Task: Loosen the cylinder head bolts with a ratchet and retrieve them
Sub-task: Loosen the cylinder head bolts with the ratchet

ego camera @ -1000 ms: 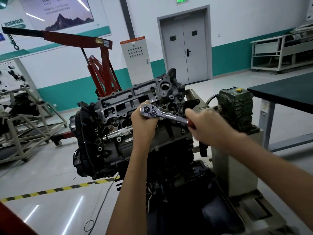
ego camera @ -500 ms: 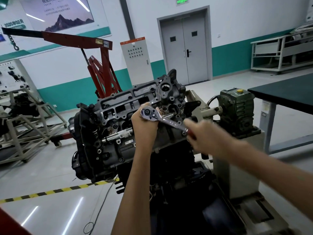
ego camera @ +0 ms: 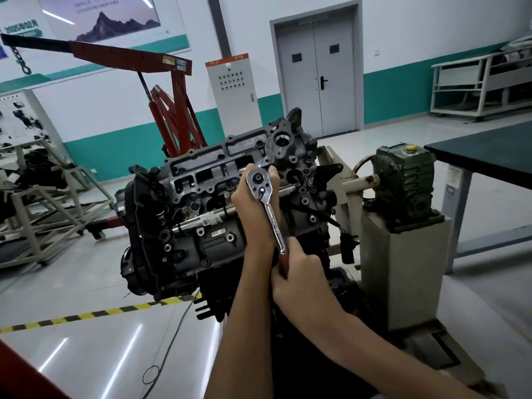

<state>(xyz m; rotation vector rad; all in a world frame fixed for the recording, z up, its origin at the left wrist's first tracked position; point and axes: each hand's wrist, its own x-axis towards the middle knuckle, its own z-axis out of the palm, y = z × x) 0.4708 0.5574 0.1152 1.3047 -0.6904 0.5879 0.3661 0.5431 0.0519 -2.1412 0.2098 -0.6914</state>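
Your left hand [ego camera: 253, 205] wraps round the drive end of the ratchet [ego camera: 272, 217]. Its fingers curl behind it with the tips showing at either side, holding it against the cylinder head [ego camera: 207, 174]. Your right hand [ego camera: 302, 275] is closed tight round the red handle, thumb laid along it toward the chrome shank. From the drive end the ratchet runs down toward 5 o'clock, its shank bare between your two hands. The drive end sits on the upper face of the cylinder head, near its right end. What it is seated on is hidden behind your left hand, so I cannot tell whether a bolt is there. The cylinder head tops the dark block [ego camera: 201, 249], its open face tilted toward you. At 3 o'clock from it a shaft meets a green gearbox [ego camera: 406, 180] on a grey pedestal [ego camera: 403, 269]. A dark table [ego camera: 489, 156] stands beyond, at 2 o'clock. A red crane [ego camera: 172, 110] rises behind the block at 11 o'clock, and yellow-black tape [ego camera: 86, 313] crosses the floor at 8 o'clock.
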